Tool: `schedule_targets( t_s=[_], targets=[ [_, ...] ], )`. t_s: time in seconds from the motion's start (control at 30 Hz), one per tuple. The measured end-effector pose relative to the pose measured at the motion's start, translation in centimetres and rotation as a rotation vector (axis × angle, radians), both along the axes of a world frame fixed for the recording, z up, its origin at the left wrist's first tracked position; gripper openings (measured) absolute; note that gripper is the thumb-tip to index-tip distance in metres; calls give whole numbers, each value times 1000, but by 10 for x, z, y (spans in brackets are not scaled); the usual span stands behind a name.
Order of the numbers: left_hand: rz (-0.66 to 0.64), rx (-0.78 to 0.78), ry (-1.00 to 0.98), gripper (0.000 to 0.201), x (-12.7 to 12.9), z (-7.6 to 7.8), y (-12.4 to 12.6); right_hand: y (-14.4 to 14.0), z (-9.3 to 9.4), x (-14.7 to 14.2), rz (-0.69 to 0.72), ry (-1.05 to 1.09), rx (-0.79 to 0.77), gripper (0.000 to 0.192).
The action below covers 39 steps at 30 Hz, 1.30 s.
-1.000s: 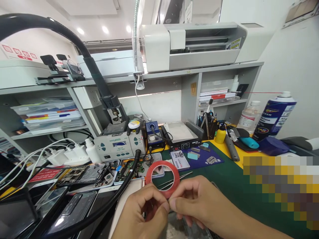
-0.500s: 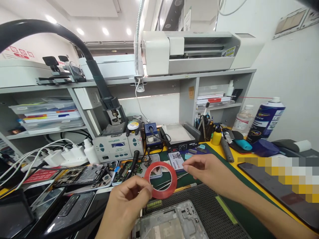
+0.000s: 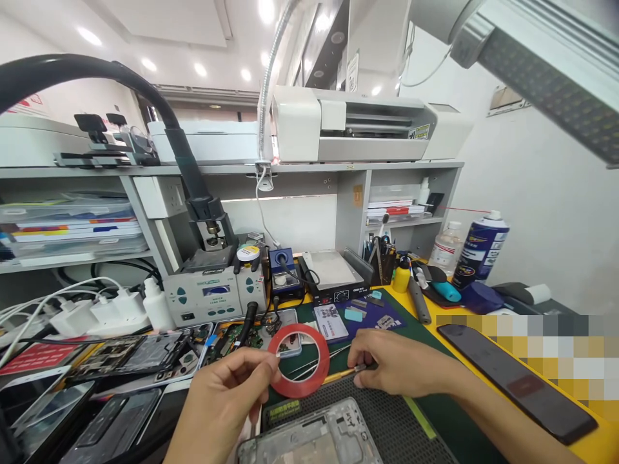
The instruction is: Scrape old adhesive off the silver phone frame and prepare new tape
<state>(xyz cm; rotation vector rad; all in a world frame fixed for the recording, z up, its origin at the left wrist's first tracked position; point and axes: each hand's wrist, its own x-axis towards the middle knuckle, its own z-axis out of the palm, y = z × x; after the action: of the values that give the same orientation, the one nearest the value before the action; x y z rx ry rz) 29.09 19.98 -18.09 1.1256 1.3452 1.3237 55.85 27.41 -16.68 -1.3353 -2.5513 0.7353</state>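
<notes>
My left hand pinches the left edge of a roll of red tape, held upright above the mat. Through its open middle, thin metal tweezers show on the bench. Fingers of my right hand are closed on the right end of a slim gold-coloured tool lying along the mat's far edge; its exact kind is unclear. Below the tape, a bare grey phone frame lies on the black textured mat, partly cut off by the lower picture edge.
Phones and phone parts crowd the left side. Behind stand a hot-air station, a soldering station and a heating plate. At right are a spray can and a long dark phone. A lamp hangs upper right.
My right hand has come down and left onto the gold-coloured tool and closed on it. My left hand still holds the tape roll. The view has tilted up and shifted right, bringing the lamp in.
</notes>
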Motion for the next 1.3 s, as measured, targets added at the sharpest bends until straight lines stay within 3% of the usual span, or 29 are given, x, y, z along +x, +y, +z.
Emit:
schedule_targets(
  t_s=[0.23, 0.4, 0.5, 0.67, 0.87, 1.17, 1.3],
  targets=[
    [34, 34, -30, 34, 3, 2, -2, 6, -9, -7, -35, 57, 124, 22],
    [38, 44, -64, 28, 5, 5, -1, 10, -13, -9, 1, 94, 126, 13],
    [37, 63, -90, 26, 6, 8, -1, 12, -5, -5, -37, 159, 95, 13],
    [18, 65, -111, 20, 6, 10, 0, 14, 18, 8, -134, 328, 34, 31],
    [-3, 69, -130, 18, 6, 5, 2, 6, 36, 13, -283, 413, 130, 43],
    [-29, 48, -123, 19, 8, -1, 2, 10, 0, -5, -199, 242, 119, 33],
    [-38, 47, -101, 19, 8, -3, 0, 3, 4, -6, -202, 280, 16, 35]
  ],
)
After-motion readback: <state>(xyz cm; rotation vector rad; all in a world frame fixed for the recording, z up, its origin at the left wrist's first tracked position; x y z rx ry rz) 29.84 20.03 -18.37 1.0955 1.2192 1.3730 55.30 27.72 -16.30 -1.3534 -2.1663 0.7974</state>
